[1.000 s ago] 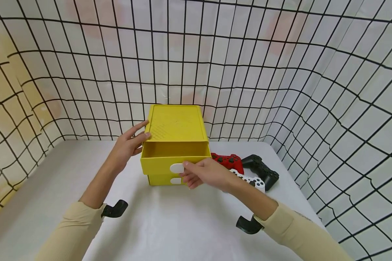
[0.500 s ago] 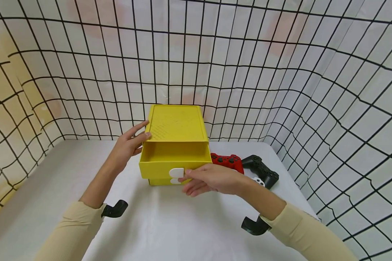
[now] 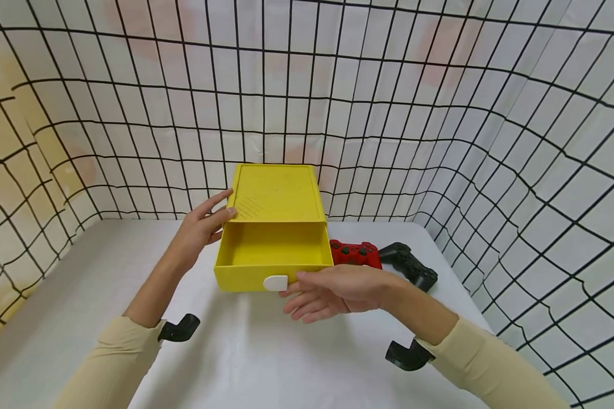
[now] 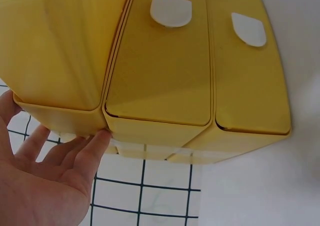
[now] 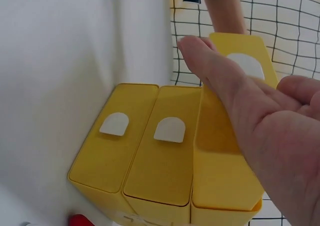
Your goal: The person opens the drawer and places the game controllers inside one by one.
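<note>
A yellow three-drawer cabinet [image 3: 278,193] stands on the white table. Its top drawer [image 3: 273,247] is pulled far out, and no contents show inside. My right hand [image 3: 345,289] is at the drawer front, thumb on the front panel and index finger at the white pull tab [image 3: 276,283]; its other fingers extend loosely below. My left hand [image 3: 196,230] rests against the cabinet's left side near the top edge, fingers spread. In the left wrist view, the two lower drawers [image 4: 160,71] are shut, each with a white tab.
Right of the cabinet lie a red game controller [image 3: 355,253] and a black game controller [image 3: 408,266]. A black wire grid [image 3: 276,102] with white sheeting behind it encloses the back and sides of the table [image 3: 286,363].
The top drawer has slid further out toward me, with my right hand moving along and its fingers straightening. The white controller is now hidden behind the right arm. My left hand stays put.
</note>
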A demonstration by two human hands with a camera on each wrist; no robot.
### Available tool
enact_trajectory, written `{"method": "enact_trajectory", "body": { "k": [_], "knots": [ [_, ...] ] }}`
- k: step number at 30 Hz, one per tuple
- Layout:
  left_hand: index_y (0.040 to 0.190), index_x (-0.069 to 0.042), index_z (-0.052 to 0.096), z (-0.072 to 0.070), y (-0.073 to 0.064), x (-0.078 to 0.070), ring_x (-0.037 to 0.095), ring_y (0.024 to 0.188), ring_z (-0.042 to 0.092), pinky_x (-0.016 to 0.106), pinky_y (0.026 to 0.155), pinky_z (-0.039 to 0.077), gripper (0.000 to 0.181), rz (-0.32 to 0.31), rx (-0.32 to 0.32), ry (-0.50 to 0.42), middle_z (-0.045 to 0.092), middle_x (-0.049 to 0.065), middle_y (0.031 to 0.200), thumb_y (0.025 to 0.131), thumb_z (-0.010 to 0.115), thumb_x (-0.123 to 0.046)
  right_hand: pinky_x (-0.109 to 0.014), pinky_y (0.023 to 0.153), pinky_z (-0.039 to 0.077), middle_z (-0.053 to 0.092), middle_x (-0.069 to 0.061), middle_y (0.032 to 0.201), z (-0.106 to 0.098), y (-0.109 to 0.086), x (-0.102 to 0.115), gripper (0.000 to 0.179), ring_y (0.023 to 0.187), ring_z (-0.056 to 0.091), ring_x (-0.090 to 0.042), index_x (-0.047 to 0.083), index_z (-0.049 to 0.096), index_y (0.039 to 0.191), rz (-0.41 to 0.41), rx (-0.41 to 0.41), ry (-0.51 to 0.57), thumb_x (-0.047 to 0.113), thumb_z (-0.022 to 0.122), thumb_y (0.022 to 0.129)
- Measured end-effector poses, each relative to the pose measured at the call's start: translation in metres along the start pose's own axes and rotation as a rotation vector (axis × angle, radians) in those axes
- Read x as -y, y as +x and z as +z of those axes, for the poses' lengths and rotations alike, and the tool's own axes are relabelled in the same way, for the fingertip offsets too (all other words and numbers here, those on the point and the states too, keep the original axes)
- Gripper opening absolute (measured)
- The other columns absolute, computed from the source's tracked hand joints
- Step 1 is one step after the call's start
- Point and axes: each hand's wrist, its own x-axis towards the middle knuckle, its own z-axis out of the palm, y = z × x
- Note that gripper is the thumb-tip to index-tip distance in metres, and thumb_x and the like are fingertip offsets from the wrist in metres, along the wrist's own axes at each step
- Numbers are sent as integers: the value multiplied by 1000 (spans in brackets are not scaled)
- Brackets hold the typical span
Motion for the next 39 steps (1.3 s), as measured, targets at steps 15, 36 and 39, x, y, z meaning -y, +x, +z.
{"method": "enact_trajectory", "body": {
  "k": [15, 36, 39],
  "knots": [
    [158, -37, 35, 0, -1, 1, 28, 148, 41, 57, 118, 36, 66, -4, -9, -4, 41, 5, 160, 99, 60, -50, -38, 110, 49, 59, -16, 143, 0, -4, 0, 55, 133, 58, -30, 3, 46, 151, 29, 83, -73, 38, 43, 109],
    [158, -38, 35, 2, 0, 1, 30, 145, 44, 56, 117, 37, 65, 6, -12, 7, 42, 6, 160, 99, 59, -51, -38, 105, 54, 69, -18, 123, -33, -55, 43, 43, 117, 66, -29, 10, 61, 139, -74, 19, -484, 35, 44, 109],
    [158, -37, 35, 2, 1, 1, 29, 145, 45, 55, 117, 37, 65, 6, -15, 0, 42, 6, 160, 99, 60, -51, -39, 103, 54, 69, -22, 120, -43, -61, 47, 43, 117, 66, -35, 7, 60, 140, -136, -13, -472, 33, 42, 110]
  ]
}}
